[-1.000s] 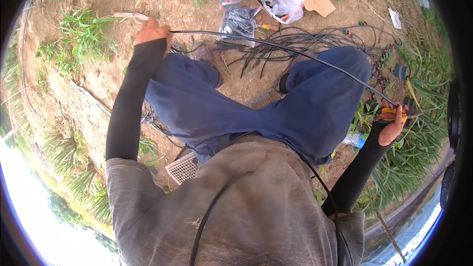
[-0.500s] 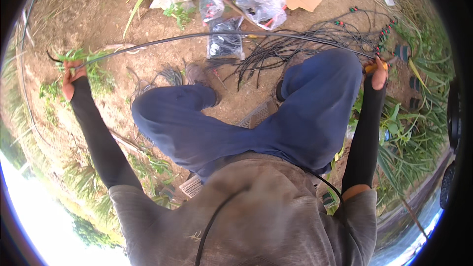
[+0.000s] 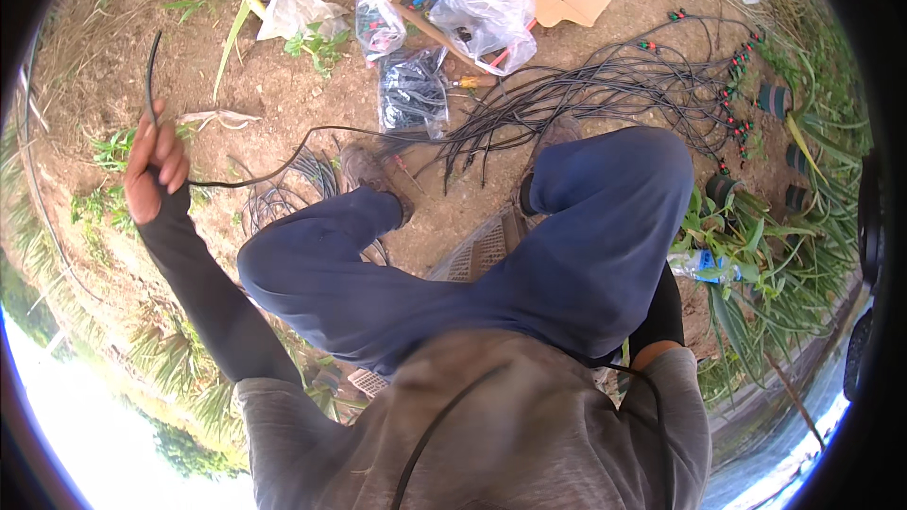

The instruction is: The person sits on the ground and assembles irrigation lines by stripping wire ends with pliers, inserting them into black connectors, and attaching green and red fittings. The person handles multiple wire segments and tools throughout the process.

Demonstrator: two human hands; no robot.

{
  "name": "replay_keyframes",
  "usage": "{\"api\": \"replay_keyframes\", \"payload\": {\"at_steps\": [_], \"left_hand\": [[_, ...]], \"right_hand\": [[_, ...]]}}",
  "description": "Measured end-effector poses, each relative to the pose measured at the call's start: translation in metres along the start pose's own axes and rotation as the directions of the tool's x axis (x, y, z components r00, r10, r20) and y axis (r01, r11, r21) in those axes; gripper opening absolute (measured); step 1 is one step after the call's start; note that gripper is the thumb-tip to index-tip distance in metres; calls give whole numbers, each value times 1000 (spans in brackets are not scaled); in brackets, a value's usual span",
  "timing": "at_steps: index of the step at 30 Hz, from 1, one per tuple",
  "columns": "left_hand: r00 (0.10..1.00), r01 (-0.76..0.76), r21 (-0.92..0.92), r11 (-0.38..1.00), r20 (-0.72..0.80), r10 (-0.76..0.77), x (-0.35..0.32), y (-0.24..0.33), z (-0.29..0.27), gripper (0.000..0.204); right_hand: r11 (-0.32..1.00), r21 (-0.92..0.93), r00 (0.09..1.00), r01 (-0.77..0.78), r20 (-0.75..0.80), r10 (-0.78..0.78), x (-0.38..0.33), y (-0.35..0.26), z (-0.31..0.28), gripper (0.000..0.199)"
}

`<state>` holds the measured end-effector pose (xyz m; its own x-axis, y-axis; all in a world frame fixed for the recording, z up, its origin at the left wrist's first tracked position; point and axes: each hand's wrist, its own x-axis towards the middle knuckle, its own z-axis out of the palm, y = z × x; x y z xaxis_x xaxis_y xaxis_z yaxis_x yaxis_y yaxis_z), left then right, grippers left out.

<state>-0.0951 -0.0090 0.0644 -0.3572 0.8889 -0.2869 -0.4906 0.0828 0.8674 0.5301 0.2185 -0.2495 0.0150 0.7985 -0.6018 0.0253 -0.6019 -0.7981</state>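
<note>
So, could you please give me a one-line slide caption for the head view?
Seated on bare soil, a person lifts thin black tubing in the left hand, a tangle of tubes ahead.

The left hand (image 3: 154, 170) now sits higher and closer in than half a second ago, its black tube (image 3: 283, 159) sagging slack across the dirt instead of stretched taut. The right hand, earlier raised at the right, has dropped behind the knee, unseen.
</note>
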Motion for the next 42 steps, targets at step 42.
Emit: {"api": "replay_keyframes", "payload": {"at_steps": [42], "left_hand": [[970, 57, 691, 721, -208, 123, 75, -72, 60, 24]], "right_hand": [[949, 37, 923, -312, 250, 294, -1, 271, 327, 36]]}}
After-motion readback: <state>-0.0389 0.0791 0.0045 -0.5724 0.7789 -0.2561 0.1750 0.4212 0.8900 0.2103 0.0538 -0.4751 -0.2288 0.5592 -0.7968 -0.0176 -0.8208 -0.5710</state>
